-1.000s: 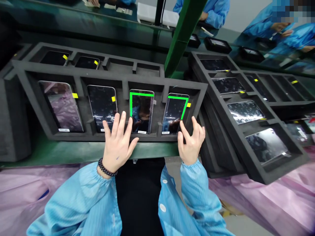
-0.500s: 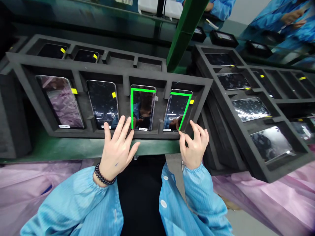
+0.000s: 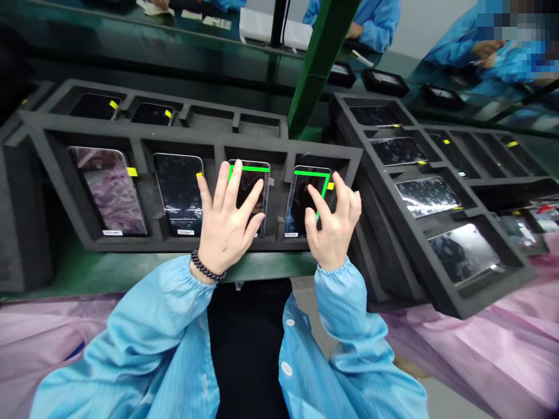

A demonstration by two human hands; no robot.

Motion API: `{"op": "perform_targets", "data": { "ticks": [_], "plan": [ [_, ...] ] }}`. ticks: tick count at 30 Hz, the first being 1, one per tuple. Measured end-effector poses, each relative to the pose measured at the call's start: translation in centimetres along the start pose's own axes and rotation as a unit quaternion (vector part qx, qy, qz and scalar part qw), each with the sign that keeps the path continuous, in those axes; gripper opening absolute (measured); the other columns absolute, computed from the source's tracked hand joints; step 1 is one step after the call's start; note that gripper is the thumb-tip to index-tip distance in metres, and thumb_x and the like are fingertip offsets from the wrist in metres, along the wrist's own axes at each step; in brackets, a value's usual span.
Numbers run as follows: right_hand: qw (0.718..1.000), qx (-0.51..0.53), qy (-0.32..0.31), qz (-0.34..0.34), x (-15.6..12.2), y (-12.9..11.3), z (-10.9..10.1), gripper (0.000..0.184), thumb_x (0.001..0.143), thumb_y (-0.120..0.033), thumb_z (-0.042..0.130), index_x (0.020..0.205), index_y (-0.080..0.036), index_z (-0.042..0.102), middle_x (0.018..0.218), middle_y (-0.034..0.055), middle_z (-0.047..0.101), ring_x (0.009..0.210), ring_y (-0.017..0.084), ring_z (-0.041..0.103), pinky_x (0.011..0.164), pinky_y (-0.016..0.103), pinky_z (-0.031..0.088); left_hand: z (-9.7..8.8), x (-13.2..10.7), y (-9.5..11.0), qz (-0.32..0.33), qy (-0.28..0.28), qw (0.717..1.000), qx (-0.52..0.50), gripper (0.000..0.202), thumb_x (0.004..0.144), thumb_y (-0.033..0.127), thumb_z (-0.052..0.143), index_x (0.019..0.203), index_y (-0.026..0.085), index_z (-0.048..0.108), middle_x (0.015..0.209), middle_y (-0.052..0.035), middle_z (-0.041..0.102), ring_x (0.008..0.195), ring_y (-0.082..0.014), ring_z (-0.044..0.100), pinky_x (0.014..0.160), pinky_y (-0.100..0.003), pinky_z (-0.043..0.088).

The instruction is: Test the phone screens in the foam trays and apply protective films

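In front of me a black foam tray (image 3: 213,143) holds a row of smartphones in separate slots. My left hand (image 3: 229,224) is spread over the third phone (image 3: 251,177), whose lit screen shows a green bar along its top; the hand hides much of it. Over the rightmost phone (image 3: 299,201) my right hand (image 3: 332,227) has its fingers apart, the index fingertip at the screen, where green runs along the top and right edge. Whether the fingertips touch the glass I cannot tell. Two phones with dark screens, the second phone (image 3: 177,192) and the leftmost phone (image 3: 107,189), lie to the left.
Behind is another tray (image 3: 209,110) with two phones. Stacked foam trays (image 3: 437,227) with more phones stand at the right. A green post (image 3: 321,64) rises behind the tray. Co-workers in blue sleeves (image 3: 379,23) sit across the bench.
Both hands have moved up from the phones' lower edges onto the screens. The left hand has shifted right, its fingers now over the third phone. Green on the right phone's edge has lengthened or shifted unclearly.
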State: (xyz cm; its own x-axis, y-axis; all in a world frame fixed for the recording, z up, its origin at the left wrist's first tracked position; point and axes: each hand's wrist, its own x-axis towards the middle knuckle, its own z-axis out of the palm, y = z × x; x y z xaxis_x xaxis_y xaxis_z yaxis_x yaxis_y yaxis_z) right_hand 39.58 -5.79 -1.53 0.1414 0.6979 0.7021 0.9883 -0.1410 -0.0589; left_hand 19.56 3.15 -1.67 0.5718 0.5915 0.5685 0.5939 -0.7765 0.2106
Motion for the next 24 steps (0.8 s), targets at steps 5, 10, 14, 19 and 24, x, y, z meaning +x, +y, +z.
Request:
{"op": "perform_targets", "data": {
  "ticks": [5,10,14,19,24],
  "plan": [
    [1.000,-0.002,-0.028,0.000,1.4,-0.7,0.9,0.040,0.101,-0.035,0.047,0.137,-0.026,0.062,0.159,0.0123,0.040,0.141,0.027,0.042,0.122,0.054,0.025,0.9,1.7,0.3,-0.012,-0.016,1.000,0.001,0.054,0.103,0.041,0.042,0.153,0.022,0.041,0.167,-0.0197,0.017,0.158,-0.0345,0.006,0.124,-0.064,0.001],
    [0.997,0.002,-0.071,-0.005,2.1,-1.2,1.3,0.043,0.101,-0.038,0.046,0.142,-0.029,0.056,0.162,0.0103,0.036,0.145,0.028,0.038,0.124,0.057,0.019,1.1,1.8,0.2,-0.013,-0.022,1.000,0.010,0.056,0.102,0.043,0.042,0.154,0.021,0.039,0.167,-0.0206,0.018,0.158,-0.0342,0.006,0.124,-0.064,0.001],
    [0.997,0.001,-0.074,-0.007,1.6,-1.5,1.3,0.041,0.102,-0.036,0.046,0.140,-0.028,0.059,0.161,0.0094,0.038,0.145,0.028,0.038,0.124,0.057,0.020,1.2,1.3,0.4,-0.001,-0.022,1.000,0.018,0.056,0.102,0.042,0.044,0.153,0.020,0.040,0.166,-0.0225,0.019,0.157,-0.0353,0.006,0.123,-0.065,0.003],
    [0.997,0.000,-0.073,-0.018,-0.1,-1.4,0.9,0.040,0.101,-0.035,0.047,0.138,-0.028,0.061,0.159,0.0108,0.041,0.143,0.027,0.041,0.124,0.056,0.023,1.3,0.2,0.5,0.004,-0.031,0.999,0.019,0.056,0.102,0.041,0.044,0.154,0.021,0.039,0.166,-0.0226,0.020,0.158,-0.0347,0.007,0.123,-0.065,0.004],
    [0.998,-0.001,-0.062,-0.011,0.1,-1.5,0.8,0.037,0.101,-0.036,0.048,0.134,-0.027,0.063,0.159,0.0116,0.041,0.144,0.027,0.040,0.124,0.055,0.024,1.4,0.6,0.6,0.002,-0.029,0.999,0.014,0.056,0.102,0.042,0.043,0.153,0.020,0.040,0.166,-0.0222,0.020,0.158,-0.0343,0.007,0.124,-0.064,0.004]
  ]
}}
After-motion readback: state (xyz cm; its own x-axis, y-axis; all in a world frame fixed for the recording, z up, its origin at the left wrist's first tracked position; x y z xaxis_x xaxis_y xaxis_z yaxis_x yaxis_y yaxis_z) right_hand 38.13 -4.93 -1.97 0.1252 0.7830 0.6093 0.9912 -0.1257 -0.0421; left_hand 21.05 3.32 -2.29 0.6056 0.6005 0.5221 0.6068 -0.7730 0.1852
